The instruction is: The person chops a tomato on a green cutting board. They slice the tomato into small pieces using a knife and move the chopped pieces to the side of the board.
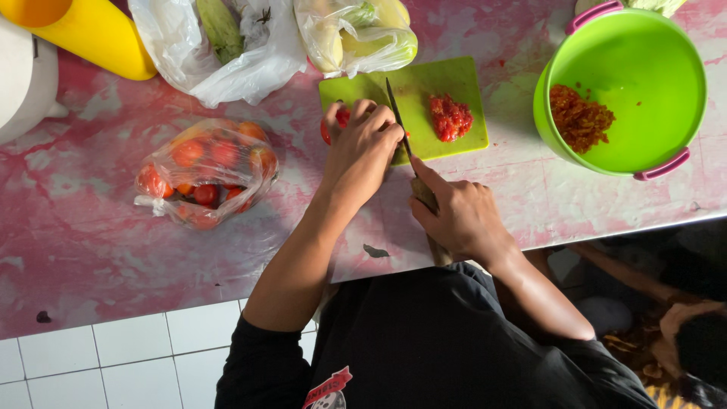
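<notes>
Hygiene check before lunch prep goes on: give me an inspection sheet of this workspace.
Surface: pink-and-white mottled counter, stained; white tiles at its near edge.
Job's things: green cutting board with a chopped red pile; tomato; knife, blade on the board.
Clutter: bag of tomatoes, two bags of greenish vegetables, yellow container, green bowl holding chopped red bits.
Grippers: left hand pins the tomato; right hand grips the knife handle.
Cables: nothing seen.
Surroundings: another person's arm low at the right.
</notes>
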